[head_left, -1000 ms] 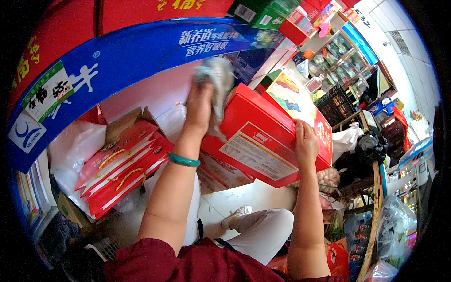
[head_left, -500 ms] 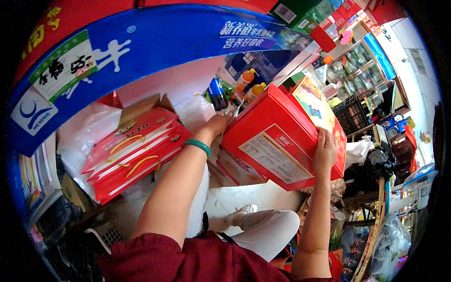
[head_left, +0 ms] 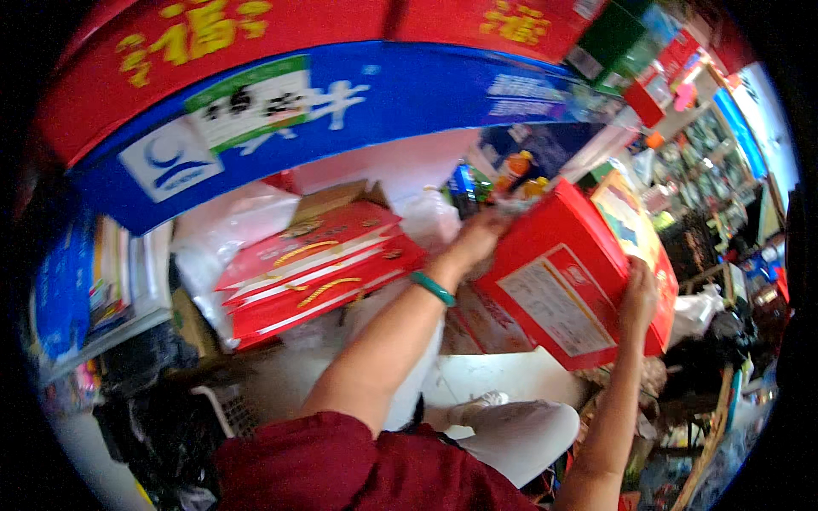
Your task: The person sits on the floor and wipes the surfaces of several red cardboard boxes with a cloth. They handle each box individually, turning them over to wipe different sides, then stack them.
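A large red carton (head_left: 558, 281) with a white printed label on its side is tilted up in front of me. My right hand (head_left: 641, 294) grips its right edge, fingers lying over the corner. Beside the carton's upper left edge is my left hand (head_left: 481, 234), a green bangle (head_left: 433, 289) on its wrist. Its fingers are smeared by motion and partly hidden, so what they hold does not show. Just beyond are a dark blue drink bottle (head_left: 464, 189) and orange drink bottles (head_left: 514, 170). Another red box (head_left: 503, 324) stands low behind the carton.
Red gift bags with yellow cord handles (head_left: 319, 264) stand at left, near clear plastic wrapping (head_left: 213, 234). A blue carton (head_left: 341, 102) spans the far side. Books (head_left: 128, 272) are stacked far left. Crowded shelves (head_left: 699, 162) and a white plastic bag (head_left: 699, 315) lie to the right.
The whole view has swung left, so everything appears farther right and the picture is blurrier. My right hand still holds the red carton, and my left hand stays beside it.
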Demonstrator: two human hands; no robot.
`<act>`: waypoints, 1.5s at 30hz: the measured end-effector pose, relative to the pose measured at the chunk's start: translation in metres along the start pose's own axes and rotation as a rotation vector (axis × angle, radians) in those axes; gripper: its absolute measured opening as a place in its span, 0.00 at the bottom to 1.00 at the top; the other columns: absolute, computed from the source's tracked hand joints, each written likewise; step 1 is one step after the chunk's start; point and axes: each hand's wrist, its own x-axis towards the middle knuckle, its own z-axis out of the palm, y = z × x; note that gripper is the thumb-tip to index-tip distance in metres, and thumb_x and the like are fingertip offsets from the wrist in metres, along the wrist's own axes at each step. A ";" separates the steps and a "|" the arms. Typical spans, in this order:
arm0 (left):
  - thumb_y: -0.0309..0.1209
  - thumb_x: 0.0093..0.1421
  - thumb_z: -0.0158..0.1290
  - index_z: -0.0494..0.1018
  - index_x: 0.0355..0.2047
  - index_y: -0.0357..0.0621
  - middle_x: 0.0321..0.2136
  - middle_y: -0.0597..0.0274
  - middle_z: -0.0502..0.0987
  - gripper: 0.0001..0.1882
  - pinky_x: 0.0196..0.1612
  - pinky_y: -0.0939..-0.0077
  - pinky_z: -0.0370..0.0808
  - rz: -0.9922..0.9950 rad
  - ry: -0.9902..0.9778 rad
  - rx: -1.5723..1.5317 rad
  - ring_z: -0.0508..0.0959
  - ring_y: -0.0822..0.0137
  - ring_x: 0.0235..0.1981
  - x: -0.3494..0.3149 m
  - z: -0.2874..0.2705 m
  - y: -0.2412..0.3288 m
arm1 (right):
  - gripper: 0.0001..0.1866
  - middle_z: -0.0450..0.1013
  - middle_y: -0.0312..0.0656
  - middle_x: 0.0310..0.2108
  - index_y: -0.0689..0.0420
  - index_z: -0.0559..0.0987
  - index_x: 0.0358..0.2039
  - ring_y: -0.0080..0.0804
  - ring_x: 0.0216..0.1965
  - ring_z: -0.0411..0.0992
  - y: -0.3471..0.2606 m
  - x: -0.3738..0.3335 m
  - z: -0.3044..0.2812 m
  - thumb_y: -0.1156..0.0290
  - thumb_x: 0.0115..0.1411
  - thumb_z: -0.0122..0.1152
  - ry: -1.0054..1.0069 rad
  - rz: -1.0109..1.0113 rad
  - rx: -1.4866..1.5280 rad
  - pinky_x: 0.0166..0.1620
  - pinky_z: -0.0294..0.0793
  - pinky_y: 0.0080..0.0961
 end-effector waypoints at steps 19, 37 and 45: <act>0.50 0.61 0.41 0.74 0.44 0.39 0.42 0.40 0.75 0.27 0.48 0.60 0.69 -0.281 0.093 0.316 0.74 0.46 0.47 0.023 -0.013 -0.059 | 0.19 0.74 0.42 0.38 0.51 0.77 0.42 0.41 0.42 0.71 0.001 -0.001 0.003 0.54 0.67 0.40 0.045 -0.053 -0.085 0.44 0.70 0.35; 0.23 0.55 0.52 0.57 0.60 0.41 0.61 0.46 0.57 0.31 0.64 0.59 0.53 0.730 0.425 0.532 0.56 0.48 0.63 -0.052 0.085 0.089 | 0.18 0.75 0.41 0.38 0.53 0.76 0.40 0.42 0.41 0.70 -0.002 -0.011 -0.005 0.56 0.67 0.39 0.080 -0.079 -0.107 0.43 0.69 0.38; 0.25 0.59 0.43 0.58 0.59 0.41 0.60 0.48 0.58 0.26 0.61 0.48 0.53 0.732 0.447 0.886 0.56 0.47 0.62 -0.067 0.116 0.058 | 0.17 0.75 0.43 0.35 0.52 0.77 0.39 0.43 0.40 0.71 -0.009 -0.013 -0.009 0.57 0.66 0.41 0.084 -0.062 -0.124 0.41 0.70 0.38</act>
